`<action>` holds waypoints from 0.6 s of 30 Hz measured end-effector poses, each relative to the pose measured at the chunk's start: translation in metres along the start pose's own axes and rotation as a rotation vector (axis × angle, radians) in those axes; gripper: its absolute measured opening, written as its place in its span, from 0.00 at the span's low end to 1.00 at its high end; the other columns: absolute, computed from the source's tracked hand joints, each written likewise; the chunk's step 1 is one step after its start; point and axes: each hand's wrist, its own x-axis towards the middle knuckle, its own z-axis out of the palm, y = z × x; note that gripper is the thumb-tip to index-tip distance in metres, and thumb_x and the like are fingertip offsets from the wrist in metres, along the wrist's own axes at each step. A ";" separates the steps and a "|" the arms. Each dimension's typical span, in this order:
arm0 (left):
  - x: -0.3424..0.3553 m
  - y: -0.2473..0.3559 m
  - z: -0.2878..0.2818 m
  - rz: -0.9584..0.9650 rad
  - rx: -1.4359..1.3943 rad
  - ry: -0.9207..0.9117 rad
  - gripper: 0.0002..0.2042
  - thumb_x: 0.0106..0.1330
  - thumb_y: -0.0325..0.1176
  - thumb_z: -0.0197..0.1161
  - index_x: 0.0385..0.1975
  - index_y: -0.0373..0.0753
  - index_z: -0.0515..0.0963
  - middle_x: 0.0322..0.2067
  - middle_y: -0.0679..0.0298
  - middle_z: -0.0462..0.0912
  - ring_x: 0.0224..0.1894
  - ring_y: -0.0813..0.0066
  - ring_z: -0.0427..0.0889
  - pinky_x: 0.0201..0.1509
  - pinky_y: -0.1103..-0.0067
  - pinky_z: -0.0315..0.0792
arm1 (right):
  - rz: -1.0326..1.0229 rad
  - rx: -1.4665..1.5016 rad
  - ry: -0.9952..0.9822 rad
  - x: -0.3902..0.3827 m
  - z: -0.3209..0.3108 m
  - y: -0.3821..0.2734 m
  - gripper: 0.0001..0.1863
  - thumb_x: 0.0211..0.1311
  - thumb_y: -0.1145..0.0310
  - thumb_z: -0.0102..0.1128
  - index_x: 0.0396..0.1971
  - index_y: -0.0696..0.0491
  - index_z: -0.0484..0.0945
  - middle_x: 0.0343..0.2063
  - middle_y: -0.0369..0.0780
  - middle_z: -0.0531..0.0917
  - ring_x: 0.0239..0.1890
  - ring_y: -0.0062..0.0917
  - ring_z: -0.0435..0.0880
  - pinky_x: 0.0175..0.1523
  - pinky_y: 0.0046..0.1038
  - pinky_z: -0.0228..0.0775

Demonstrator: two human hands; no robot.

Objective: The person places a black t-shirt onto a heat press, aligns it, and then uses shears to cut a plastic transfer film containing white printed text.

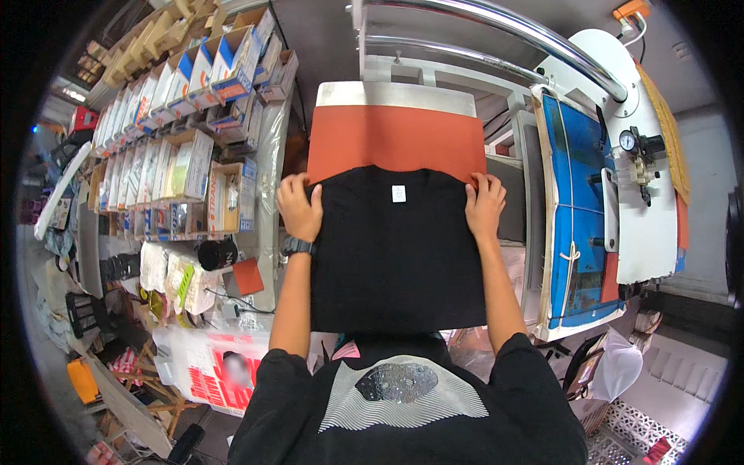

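Note:
A black T-shirt (395, 256) lies spread over an orange-red pad (395, 136), its neckline toward the far side and a small white label (398, 194) inside the collar. My left hand (301, 208), with a dark watch on the wrist, grips the shirt at its left shoulder. At the opposite shoulder, my right hand (485, 205) holds the fabric with bent fingers. Part of each hand's grip is hidden under the cloth. The shirt's lower edge hangs close to my body.
A white press machine (651, 225) with a round gauge (628, 140) and a blue panel (573, 209) stands at right. Chrome bars (511, 19) cross the far side. Shelves of cardboard boxes (186, 170) fill the left. Printed plastic packaging (186, 364) lies at lower left.

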 end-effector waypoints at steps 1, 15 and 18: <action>-0.004 -0.018 0.003 -0.016 -0.064 -0.010 0.13 0.66 0.37 0.62 0.43 0.36 0.75 0.41 0.53 0.75 0.49 0.52 0.73 0.56 0.62 0.65 | 0.027 -0.001 -0.057 0.009 -0.002 0.004 0.16 0.67 0.58 0.58 0.46 0.53 0.78 0.46 0.42 0.76 0.51 0.37 0.73 0.57 0.43 0.64; -0.042 -0.089 -0.026 -0.682 -0.296 -0.215 0.16 0.74 0.43 0.57 0.35 0.33 0.81 0.30 0.66 0.81 0.35 0.81 0.75 0.43 0.79 0.70 | 0.311 0.501 -0.187 -0.003 -0.002 0.083 0.18 0.65 0.59 0.64 0.23 0.59 0.77 0.16 0.36 0.70 0.24 0.17 0.65 0.30 0.27 0.61; -0.051 -0.066 -0.023 -0.415 -0.163 0.070 0.13 0.71 0.39 0.59 0.38 0.34 0.80 0.35 0.56 0.81 0.39 0.64 0.79 0.47 0.71 0.72 | 0.222 0.348 -0.025 -0.012 -0.006 0.084 0.15 0.66 0.60 0.62 0.33 0.59 0.81 0.30 0.42 0.80 0.35 0.30 0.79 0.44 0.32 0.71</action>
